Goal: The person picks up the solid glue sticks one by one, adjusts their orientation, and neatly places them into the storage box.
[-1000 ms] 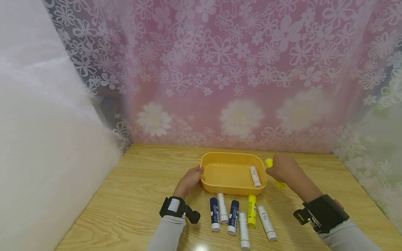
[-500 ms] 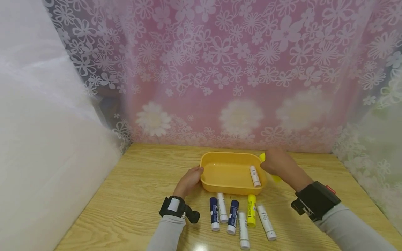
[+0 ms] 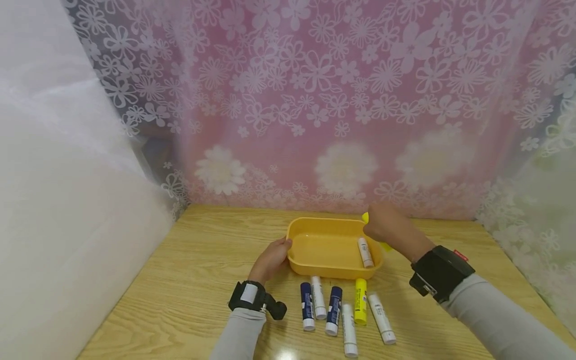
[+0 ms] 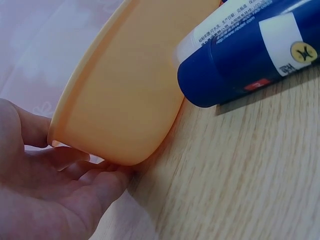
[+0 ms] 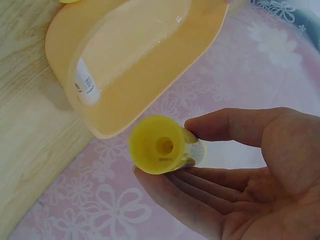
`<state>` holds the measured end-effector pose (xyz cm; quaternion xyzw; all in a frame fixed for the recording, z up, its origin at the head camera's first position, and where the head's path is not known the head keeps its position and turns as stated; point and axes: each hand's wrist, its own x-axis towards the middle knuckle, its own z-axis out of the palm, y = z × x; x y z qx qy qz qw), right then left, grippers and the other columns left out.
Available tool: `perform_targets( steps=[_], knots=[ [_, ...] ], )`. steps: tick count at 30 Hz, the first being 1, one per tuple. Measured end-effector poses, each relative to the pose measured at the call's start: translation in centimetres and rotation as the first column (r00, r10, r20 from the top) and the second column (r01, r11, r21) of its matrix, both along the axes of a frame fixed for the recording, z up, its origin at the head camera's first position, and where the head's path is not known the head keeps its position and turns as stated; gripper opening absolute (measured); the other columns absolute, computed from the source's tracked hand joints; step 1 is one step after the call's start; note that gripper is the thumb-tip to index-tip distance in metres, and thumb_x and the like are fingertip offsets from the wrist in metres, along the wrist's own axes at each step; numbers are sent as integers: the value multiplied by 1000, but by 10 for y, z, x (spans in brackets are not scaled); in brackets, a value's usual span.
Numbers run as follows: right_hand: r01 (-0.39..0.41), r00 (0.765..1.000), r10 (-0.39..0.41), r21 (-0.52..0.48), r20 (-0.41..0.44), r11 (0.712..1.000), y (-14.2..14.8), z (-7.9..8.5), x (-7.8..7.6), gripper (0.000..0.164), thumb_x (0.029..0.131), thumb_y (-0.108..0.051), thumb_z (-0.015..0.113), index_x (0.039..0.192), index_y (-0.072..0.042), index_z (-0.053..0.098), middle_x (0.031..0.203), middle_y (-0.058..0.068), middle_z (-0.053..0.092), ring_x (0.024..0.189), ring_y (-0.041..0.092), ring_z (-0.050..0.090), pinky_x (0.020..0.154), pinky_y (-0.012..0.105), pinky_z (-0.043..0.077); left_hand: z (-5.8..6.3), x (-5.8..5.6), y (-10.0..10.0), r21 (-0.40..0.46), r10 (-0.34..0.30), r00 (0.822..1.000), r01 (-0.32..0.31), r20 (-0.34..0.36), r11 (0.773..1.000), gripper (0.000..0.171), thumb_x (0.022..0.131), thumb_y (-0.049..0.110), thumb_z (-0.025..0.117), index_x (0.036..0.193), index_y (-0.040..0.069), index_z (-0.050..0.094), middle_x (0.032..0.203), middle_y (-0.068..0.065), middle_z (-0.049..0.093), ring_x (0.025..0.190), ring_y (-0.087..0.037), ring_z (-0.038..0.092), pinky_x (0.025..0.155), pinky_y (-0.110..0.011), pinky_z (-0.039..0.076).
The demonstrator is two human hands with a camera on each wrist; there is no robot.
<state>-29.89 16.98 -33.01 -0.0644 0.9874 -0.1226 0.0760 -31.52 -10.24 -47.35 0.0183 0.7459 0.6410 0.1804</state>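
Note:
My left hand (image 3: 272, 257) grips the left end of an orange-yellow plastic basin (image 3: 294, 269). In the left wrist view the thumb hooks over its rim while the fingers lie against the outer wall. My right hand (image 3: 392, 231) holds a yellow glue stick (image 5: 157, 145) between thumb and fingers, close over the basin's right end. The right wrist view shows the hollow round end of that stick. Inside the basin, on the right, lies a white glue stick (image 3: 365, 253).
In front of the basin lie two blue glue sticks (image 3: 307, 306), several white glue sticks (image 3: 381, 318) and another yellow glue stick (image 3: 361, 301) on the wooden table (image 3: 180, 290). A pink flowered curtain (image 3: 279, 100) hangs behind the table.
My right hand has carried the yellow glue stick leftward and slightly up, from beside the basin to over its right end. The left hand and the basin have stayed put.

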Motion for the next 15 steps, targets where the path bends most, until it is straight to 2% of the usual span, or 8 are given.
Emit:
perform_targets(
  steps=[6,10,15],
  knots=[
    [3,1000,-3,16,-9,1000,-8,5,-5,6,81,-6,57,79,-1,56,65,7,46,53,20,45,48,27,39,1,0,0,8,-10,1000,10,-9,1000,52,105,31,31,147,0,30,144,-15,42,130,-28,44,107,-49,34],
    [-12,1000,12,28,-2,1000,-13,9,-6,8,82,-6,58,76,-1,56,63,6,43,52,19,42,48,27,38,0,0,0,16,-10,1000,10,-7,1000,52,105,30,31,147,0,30,144,-16,42,130,-29,44,107,-49,34],
    [-28,1000,29,18,-13,999,-20,16,-6,10,84,-7,60,81,2,59,66,9,50,54,21,47,50,27,41,1,2,0,11,-2,1000,2,-3,1000,52,105,30,30,147,-1,30,144,-16,42,130,-29,44,107,-49,34]
  ],
)
